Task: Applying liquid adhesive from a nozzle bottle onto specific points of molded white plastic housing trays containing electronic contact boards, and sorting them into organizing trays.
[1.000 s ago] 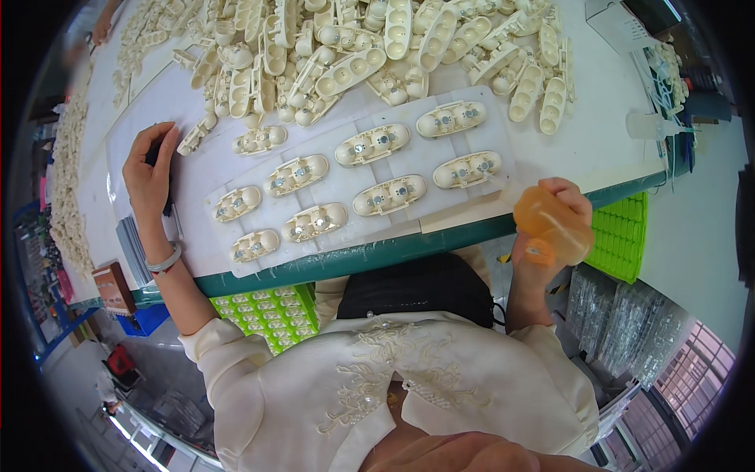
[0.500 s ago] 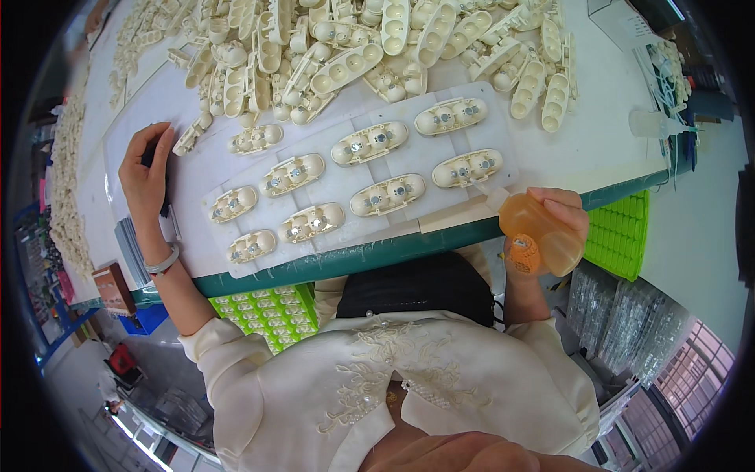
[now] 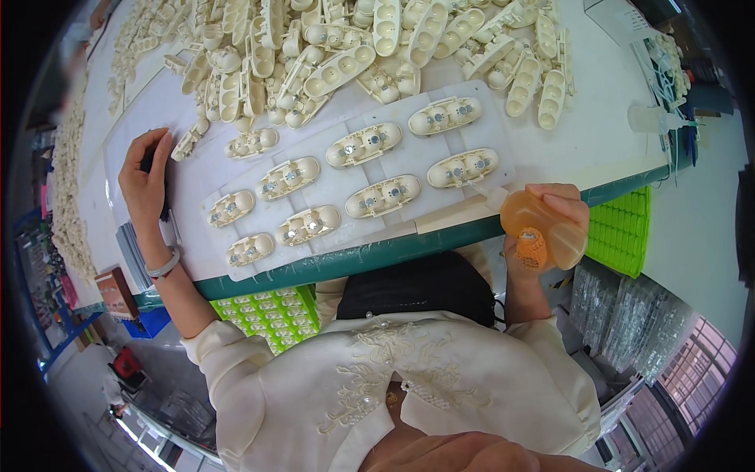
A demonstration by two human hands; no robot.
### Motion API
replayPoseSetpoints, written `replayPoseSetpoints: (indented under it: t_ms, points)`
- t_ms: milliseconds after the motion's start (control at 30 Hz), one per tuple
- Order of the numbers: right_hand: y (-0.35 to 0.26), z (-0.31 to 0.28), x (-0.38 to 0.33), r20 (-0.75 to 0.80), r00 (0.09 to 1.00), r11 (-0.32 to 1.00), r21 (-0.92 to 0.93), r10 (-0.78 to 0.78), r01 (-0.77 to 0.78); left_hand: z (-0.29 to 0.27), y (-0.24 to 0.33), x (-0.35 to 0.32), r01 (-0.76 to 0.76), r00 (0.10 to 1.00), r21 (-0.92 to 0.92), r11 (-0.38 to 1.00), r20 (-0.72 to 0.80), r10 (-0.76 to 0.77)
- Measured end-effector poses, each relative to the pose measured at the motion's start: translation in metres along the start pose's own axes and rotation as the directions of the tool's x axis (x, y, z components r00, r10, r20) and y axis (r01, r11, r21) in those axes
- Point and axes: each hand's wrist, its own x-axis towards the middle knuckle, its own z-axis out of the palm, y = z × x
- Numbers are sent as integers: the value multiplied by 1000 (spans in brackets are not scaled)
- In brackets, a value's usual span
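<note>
My right hand (image 3: 566, 200) is wrapped round a translucent orange squeeze bottle (image 3: 543, 228) with a textured orange patch on its side. The bottle's pale nozzle points left, its tip at the lower edge of a cream oval casing (image 3: 462, 168). That casing sits at the right end of the front row on a white board (image 3: 314, 193), which carries two rows of similar casings with small silver discs. To the left of the board, my left hand (image 3: 144, 177) rests on the table, fingers curled round a black object (image 3: 165, 200), mostly hidden.
A large heap of cream casings (image 3: 338, 71) covers the back of the table (image 3: 598, 149). Two loose casings lie between heap and board. A clear bottle with a thin tip (image 3: 649, 119) lies far right. Green trays (image 3: 621, 232) stand below the green table edge (image 3: 362, 256).
The view has shifted slightly, moving the board and heap a little left in the picture. The orange bottle has turned slightly in my right hand; its nozzle stays by the same casing.
</note>
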Motion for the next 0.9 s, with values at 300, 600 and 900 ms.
replayPoseSetpoints:
  t_ms: [300,600,900]
  points:
    - [3,-10,5,-108,994,999,43,20,-15,-2,-5,1,-26,1000,-27,999,6,26]
    - [9,-13,5,-66,997,999,-10,-42,41,0,-6,2,-30,1000,-25,999,8,30]
    - [13,-16,2,-61,997,998,21,-57,58,0,-8,2,-13,1000,-33,999,9,13]
